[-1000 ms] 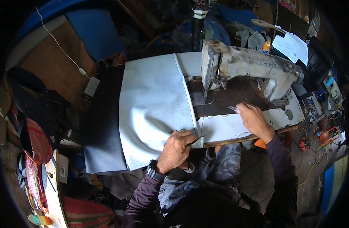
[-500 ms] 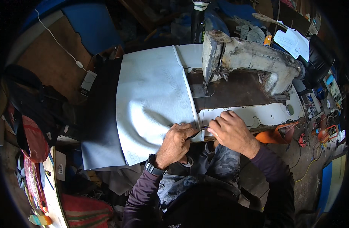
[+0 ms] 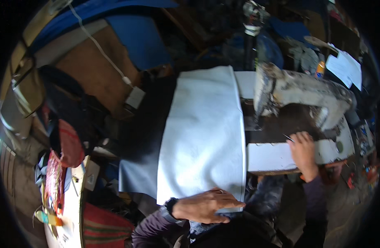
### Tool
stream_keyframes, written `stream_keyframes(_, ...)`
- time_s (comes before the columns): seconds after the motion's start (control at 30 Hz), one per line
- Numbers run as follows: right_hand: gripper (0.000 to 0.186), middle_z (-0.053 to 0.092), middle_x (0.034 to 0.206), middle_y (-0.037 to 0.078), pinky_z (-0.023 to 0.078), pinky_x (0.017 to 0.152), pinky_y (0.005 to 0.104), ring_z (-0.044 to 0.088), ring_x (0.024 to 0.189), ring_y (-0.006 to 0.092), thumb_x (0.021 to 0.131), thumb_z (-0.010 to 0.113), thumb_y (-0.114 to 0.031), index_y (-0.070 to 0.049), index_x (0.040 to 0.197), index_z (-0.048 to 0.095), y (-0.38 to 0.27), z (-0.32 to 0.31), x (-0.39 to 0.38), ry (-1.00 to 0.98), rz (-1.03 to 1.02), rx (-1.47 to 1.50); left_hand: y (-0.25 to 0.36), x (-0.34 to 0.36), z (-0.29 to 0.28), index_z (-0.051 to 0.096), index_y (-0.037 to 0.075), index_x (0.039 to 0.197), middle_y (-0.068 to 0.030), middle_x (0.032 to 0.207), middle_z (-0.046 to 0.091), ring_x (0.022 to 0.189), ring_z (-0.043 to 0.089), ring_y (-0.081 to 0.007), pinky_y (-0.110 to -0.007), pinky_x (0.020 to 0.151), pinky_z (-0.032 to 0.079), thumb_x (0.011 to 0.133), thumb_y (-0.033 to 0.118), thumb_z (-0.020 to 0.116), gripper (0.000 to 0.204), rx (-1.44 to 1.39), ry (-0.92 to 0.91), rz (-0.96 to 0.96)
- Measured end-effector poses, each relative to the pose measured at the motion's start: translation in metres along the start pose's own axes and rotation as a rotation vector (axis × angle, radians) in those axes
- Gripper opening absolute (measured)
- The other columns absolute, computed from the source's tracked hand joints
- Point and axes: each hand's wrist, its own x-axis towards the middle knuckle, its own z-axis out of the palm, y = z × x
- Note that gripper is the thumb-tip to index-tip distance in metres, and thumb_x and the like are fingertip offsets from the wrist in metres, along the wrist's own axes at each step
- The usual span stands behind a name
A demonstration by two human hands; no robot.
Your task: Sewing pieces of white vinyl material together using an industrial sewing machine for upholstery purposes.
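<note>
In the head view, I saw the right hand (image 3: pixel 302 153), fingers closed on a slim tool (image 3: pixel 288 137), had withdrawn from the white sheet (image 3: pixel 202 136), leaving its corner, past the table's (image 3: pixel 270 158) near edge, to the left hand (image 3: pixel 206 205), fingers extended, hold unclear.

White sheet (image 3: pixel 202 136) spread out, faintly rippled, right edge ridged; slim tool (image 3: pixel 288 137), blurred, right of sheet.

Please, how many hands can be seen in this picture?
2: the left hand is at the white sheet's near right corner; the right hand holds a slim tool by the sewing machine.
</note>
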Motion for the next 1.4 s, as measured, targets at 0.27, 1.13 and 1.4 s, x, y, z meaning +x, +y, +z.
stream_keyframes(0.27, 0.029, 0.064, 0.117, 0.019, 0.048, 0.100, 0.0503, 0.058, 0.115, 0.0404, 0.097, 0.070, -0.019, 0.003, 0.116, 0.070, 0.010, 0.008, -0.018, 0.087, 0.230, 0.342, -0.197, -0.064, -0.188, 0.071, -0.002, 0.109, -0.0273, 0.103, 0.074, 0.095, 0.072, -0.0449, -0.051, 0.085, 0.058, 0.095, 0.043, 0.074, 0.047, 0.943, 0.713, -0.881)
stream_keyframes(1.13, 0.006, 0.075, 0.097, 0.012, 0.056, 0.081, 0.0425, 0.070, 0.090, 0.0322, 0.093, 0.073, -0.006, -0.001, 0.097, 0.073, -0.185, -0.030, -0.003, 0.493, -0.115, 1.303, 0.261, 0.020, -0.386, 0.069, -0.002, 0.100, -0.0170, 0.089, 0.068, 0.082, 0.061, -0.0274, -0.044, 0.078, 0.048, 0.110, 0.031, 0.056, 0.036, 1.304, 1.236, 0.045)
stream_keyframes(1.4, 0.017, 0.074, 0.095, 0.020, 0.056, 0.080, 0.0436, 0.071, 0.089, 0.0386, 0.099, 0.068, -0.014, 0.002, 0.100, 0.074, -0.293, -0.037, 0.010, -0.012, -0.151, 1.732, 0.465, -0.010, -0.387, 0.069, 0.000, 0.135, -0.0161, 0.127, 0.074, 0.113, 0.070, -0.0268, -0.036, 0.100, 0.050, 0.110, 0.041, 0.055, 0.050, 1.775, 1.176, -0.076)
